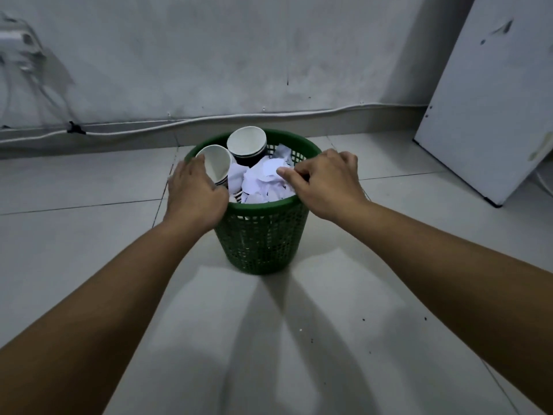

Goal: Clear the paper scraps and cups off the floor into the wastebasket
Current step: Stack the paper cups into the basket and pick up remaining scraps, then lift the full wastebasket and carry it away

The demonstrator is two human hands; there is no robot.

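While the left hand point(194, 191) grips a white paper cup point(216, 166) and the right hand point(324, 182) pinches crumpled white paper scraps point(263, 182), press both gently below the green mesh plastic wastebasket's rim point(263, 205).

One green mesh wastebasket point(263, 235). Two cup stacks stand inside it — one at the left point(216, 166), one at the back point(247, 143). One heap of white paper scraps point(263, 182) — individual pieces uncountable. Two hands: left hand point(194, 193), right hand point(326, 184).
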